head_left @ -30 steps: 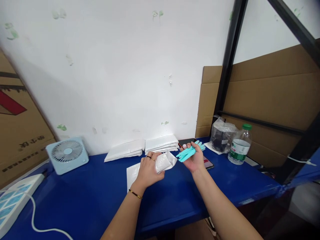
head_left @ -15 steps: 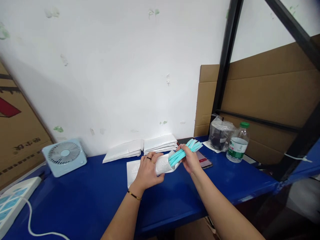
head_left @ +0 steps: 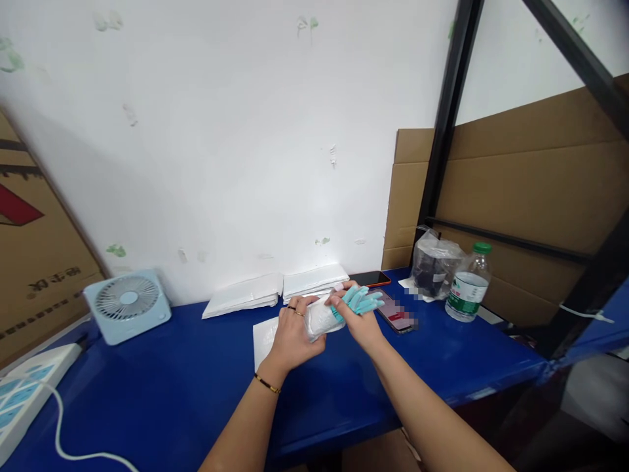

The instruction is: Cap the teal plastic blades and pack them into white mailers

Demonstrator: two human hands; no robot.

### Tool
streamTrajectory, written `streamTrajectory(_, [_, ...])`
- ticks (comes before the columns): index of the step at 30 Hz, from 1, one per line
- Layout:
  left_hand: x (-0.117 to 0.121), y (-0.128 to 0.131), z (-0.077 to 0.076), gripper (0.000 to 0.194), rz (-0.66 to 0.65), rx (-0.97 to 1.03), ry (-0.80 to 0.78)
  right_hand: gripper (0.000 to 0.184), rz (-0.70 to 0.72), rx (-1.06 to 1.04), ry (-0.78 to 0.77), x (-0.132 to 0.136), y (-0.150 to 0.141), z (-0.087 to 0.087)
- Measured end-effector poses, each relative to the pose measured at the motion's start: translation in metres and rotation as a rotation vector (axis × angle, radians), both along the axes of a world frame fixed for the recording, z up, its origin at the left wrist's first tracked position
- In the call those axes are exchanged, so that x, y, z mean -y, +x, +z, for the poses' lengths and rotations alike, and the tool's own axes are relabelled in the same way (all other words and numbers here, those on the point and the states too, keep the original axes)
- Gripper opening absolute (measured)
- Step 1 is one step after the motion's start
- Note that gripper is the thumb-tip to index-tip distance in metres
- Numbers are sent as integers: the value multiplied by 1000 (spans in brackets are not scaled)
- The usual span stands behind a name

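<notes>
My left hand (head_left: 293, 334) is wrapped round a white plastic bag (head_left: 320, 320), whose open mouth points right and slightly up. A flat white end of packaging (head_left: 263, 337) shows to the left, behind that hand. From the bag's mouth sticks a bundle of thin teal strips (head_left: 362, 300); their exact kind cannot be made out. My right hand (head_left: 361, 326) grips the strips close to the mouth, its thumb on top near the bag's edge. Behind the hands lie two stacks of flat white bags, a left stack (head_left: 243, 298) and a right stack (head_left: 314, 282).
On the blue table (head_left: 196, 393), a light blue fan (head_left: 128, 305) and a white power strip (head_left: 42, 387) with a cable stand left. Right are two phones, one dark (head_left: 371, 279) and one pinkish (head_left: 394, 311), a bagged cup (head_left: 435, 265) and a green-capped bottle (head_left: 469, 285).
The teal strips have gone deeper into the white bag, so a shorter length shows. My right hand has moved left toward the bag's mouth; my left hand has hardly moved.
</notes>
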State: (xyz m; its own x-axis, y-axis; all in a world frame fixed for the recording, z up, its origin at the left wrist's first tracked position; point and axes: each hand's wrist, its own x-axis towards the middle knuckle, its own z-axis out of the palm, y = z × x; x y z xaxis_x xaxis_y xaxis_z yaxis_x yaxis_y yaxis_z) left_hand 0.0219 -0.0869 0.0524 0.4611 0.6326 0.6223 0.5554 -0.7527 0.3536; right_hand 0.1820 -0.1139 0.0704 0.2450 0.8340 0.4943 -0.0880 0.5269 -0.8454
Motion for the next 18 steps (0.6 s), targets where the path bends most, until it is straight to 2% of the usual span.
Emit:
streamTrajectory(3, [1, 1, 2, 62, -8, 36, 4, 26, 31, -239, -107, -4, -3, -9])
streamTrajectory(5, [1, 4, 0, 63, -16, 35, 5, 35, 115, -345, -187, -6, -9, -16])
streamTrajectory(8, [0, 9, -10, 68, 7, -2, -14, 41, 216, -315, -261, -7, -21, -25])
streamTrajectory(11, [-3, 13, -21, 81, 122, -20, -35, 38, 149, -201, -255, -12, -31, -25])
streamTrajectory(14, [-8, 15, -23, 81, 193, 56, -53, 40, 85, -28, -272, -22, -33, -11])
streamTrajectory(16, [-13, 16, -14, 74, 133, 187, -79, 47, 118, 119, -252, -30, -30, 8])
streamTrajectory(18, [-18, 17, 0, 69, 38, 337, -133, 51, 181, 238, -161, -36, -24, 34])
